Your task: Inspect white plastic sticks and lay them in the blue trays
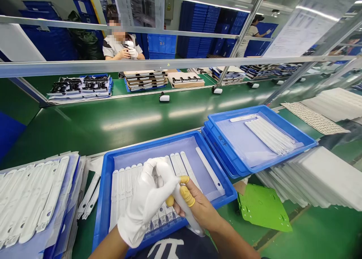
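Observation:
In the head view, my left hand (145,200), in a white glove, is closed around the upper end of a long white plastic strip (194,223). My right hand (198,204), with yellow finger cots on its fingertips, pinches the same strip lower down. The strip is tilted, and my fingers hide part of it. Below both hands lies a blue tray (101,202) with a row of similar white strips (121,187). One separate strip (209,170) lies near the tray's right side.
Stacked sheets bearing white strips (28,202) stand at left, with loose strips (89,193) beside them. At right are stacked blue trays (226,153), a green plate (263,206) and a foam-sheet stack (325,176). Beyond the metal rail (181,65), a person (124,49) works.

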Demonstrator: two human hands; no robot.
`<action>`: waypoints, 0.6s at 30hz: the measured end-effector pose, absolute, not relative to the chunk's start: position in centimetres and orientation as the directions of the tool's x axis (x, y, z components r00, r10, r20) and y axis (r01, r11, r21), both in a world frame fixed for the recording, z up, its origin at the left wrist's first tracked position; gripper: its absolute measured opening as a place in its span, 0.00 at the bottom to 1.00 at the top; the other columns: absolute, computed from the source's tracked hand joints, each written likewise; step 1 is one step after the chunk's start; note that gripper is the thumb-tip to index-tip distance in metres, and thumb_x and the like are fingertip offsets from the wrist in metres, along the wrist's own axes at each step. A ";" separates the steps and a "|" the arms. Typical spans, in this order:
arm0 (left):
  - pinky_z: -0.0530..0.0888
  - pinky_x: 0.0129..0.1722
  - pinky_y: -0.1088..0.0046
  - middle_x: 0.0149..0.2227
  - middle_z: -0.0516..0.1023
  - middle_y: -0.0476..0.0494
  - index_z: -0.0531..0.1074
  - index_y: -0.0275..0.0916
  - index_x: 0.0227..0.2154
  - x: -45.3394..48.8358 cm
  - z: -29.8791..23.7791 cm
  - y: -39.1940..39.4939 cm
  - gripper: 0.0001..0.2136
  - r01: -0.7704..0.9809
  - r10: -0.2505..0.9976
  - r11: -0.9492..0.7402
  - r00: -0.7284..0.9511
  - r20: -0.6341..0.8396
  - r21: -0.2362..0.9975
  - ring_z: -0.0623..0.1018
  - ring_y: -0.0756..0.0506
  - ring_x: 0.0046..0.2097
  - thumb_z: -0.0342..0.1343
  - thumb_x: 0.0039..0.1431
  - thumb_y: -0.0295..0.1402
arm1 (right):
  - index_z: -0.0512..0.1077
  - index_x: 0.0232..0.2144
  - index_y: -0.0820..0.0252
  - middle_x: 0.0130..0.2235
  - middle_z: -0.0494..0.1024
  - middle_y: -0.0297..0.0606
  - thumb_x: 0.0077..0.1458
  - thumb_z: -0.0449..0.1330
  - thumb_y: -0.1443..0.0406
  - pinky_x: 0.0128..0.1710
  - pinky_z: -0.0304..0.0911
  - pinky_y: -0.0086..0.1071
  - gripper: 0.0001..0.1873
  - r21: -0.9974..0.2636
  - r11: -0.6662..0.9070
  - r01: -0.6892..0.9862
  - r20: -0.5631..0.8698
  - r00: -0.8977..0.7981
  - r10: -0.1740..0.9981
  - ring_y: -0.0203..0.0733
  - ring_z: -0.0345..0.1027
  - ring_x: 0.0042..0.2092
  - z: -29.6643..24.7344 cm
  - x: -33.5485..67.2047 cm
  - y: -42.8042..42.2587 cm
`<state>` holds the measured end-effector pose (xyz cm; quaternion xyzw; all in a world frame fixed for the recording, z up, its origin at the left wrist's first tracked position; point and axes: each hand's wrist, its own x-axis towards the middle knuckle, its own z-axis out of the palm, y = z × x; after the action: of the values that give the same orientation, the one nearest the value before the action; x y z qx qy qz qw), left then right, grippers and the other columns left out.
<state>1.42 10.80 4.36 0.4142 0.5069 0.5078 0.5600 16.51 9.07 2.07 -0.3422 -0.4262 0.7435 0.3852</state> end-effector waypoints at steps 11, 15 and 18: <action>0.65 0.22 0.76 0.22 0.68 0.53 0.74 0.38 0.35 0.6 1.8 13.5 0.19 -0.126 0.980 0.120 -0.142 -0.138 0.985 0.65 0.51 0.22 0.51 0.64 0.50 | 0.66 0.49 0.58 0.40 0.77 0.40 0.67 0.49 0.50 0.28 0.60 0.29 0.20 -0.984 -0.161 0.079 -0.179 -0.399 0.899 0.34 0.62 0.30 -1.0 17.2 10.6; 0.74 0.40 0.68 0.44 0.78 0.41 0.71 0.40 0.51 2.2 -2.4 13.9 0.21 -0.011 0.980 0.197 -0.036 -0.197 0.980 0.77 0.45 0.39 0.50 0.65 0.49 | 0.65 0.55 0.59 0.45 0.75 0.42 0.69 0.46 0.60 0.39 0.67 0.34 0.17 -0.853 -0.165 0.495 -0.215 -0.047 0.975 0.38 0.69 0.38 -5.2 19.4 15.5; 0.73 0.51 0.61 0.51 0.77 0.39 0.73 0.41 0.51 4.2 -4.6 12.7 0.18 0.070 0.942 0.288 0.161 -0.295 0.955 0.77 0.41 0.51 0.54 0.65 0.45 | 0.68 0.53 0.61 0.50 0.73 0.44 0.67 0.53 0.60 0.47 0.68 0.41 0.16 -0.746 -0.237 0.623 -0.227 0.097 0.969 0.43 0.70 0.46 -8.2 21.7 18.5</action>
<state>4.21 12.68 -4.59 0.4727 0.5353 0.3644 0.5977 21.65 18.53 -8.18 -0.7001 -0.5685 0.3582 0.2416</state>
